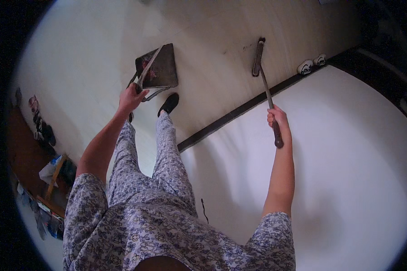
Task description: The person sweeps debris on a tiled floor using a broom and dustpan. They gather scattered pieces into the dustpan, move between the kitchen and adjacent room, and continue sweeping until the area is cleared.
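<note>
My left hand (132, 97) grips the pale handle of a dustpan (162, 69). The pan is dark and wide, with something reddish inside that is too unclear to name. It is held in front of my feet, low over the floor or on it; I cannot tell which. My right hand (278, 118) is closed around the stick of a long-handled broom (267, 88), below which the dark end of the stick shows. The narrow broom head (257, 57) lies against the floor farther out, near a few dark bits of debris (246, 48).
A white wall (325, 142) with a dark baseboard (224, 120) runs along my right. Light-coloured shoes (306, 67) stand against it. On the left are more shoes (42, 128) and a brown piece of furniture (25, 145) with bags beside it. A dark cord (204, 210) shows on the wall.
</note>
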Available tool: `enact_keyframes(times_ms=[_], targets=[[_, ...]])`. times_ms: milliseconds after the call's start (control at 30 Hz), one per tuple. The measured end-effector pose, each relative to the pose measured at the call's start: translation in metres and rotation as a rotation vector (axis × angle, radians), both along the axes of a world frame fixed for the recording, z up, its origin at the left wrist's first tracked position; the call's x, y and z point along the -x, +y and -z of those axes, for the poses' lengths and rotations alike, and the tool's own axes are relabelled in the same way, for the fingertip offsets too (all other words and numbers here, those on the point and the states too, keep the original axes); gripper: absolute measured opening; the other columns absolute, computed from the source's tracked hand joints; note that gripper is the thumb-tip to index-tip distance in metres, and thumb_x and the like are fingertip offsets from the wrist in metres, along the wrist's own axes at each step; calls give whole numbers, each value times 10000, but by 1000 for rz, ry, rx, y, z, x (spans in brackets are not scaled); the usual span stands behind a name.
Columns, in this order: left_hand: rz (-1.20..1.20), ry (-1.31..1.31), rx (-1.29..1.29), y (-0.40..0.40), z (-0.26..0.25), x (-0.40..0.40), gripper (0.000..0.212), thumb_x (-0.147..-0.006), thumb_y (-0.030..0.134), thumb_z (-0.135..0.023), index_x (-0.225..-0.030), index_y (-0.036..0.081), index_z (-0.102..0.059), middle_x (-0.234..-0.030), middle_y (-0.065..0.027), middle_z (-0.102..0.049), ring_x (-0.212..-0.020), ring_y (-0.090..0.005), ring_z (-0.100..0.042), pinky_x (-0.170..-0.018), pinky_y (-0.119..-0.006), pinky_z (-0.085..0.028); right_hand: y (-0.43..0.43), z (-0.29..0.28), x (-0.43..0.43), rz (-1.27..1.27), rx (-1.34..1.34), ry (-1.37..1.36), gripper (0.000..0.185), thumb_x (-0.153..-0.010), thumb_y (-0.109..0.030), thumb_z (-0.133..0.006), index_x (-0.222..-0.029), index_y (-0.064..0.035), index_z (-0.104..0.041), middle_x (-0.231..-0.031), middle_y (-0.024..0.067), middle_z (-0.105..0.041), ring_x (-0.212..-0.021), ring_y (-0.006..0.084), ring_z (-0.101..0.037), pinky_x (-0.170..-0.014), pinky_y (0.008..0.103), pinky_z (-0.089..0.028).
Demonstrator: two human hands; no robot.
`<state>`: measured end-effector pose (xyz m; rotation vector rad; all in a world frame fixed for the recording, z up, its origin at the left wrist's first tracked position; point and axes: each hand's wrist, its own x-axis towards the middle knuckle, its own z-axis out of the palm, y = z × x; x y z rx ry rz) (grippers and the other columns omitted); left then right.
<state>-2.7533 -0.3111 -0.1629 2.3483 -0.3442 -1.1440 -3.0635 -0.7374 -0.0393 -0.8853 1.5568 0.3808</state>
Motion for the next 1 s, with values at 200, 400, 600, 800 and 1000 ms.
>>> enact_keyframes(times_ms=[200,400,600,800,1000], targets=[[80,-93,-52,-22,-19,10,448,-714,438,-607,-807,23,-469,-644,-109,-568,-627,-280,-570,-579,-374,-426,28,37,-52,-244,170,61,147,-718,-11,-513,-758,-90,-396,-513,15,-422,-375,112,-410,-319,256,-336],[112,-105,-43,-12,-13,6,464,-722,464,-582,-803,28,-444,-629,-129,-555,-634,-317,-558,-580,-405,-409,139,39,-36,-907,392,194,474,-652,-70,-537,-1090,15,-379,-733,199,-568,-536,270,-586,-513,377,-478],[112,-120,-33,-8,-1,10,461,-718,469,-581,-798,39,-436,-628,-133,-549,-647,-321,-562,-579,-411,-409,225,-24,-13,-930,-27,134,707,-677,-73,-518,-1307,-46,-196,-874,258,-567,-785,327,-583,-696,351,-466],[53,-122,-62,-4,-8,-7,445,-704,454,-593,-799,37,-470,-635,-132,-569,-666,-316,-576,-587,-411,-421,244,-94,-12,-1011,57,-129,656,-675,-75,-518,-1291,-150,-306,-798,235,-566,-687,289,-578,-639,328,-454],[-189,-174,41,54,-24,-17,356,-671,292,-609,-839,-7,-514,-643,-115,-569,-599,-207,-568,-561,-322,-439,251,-132,-19,-1079,-35,93,666,-689,-106,-500,-1310,-160,-264,-646,198,-543,-575,278,-553,-584,348,-444]])
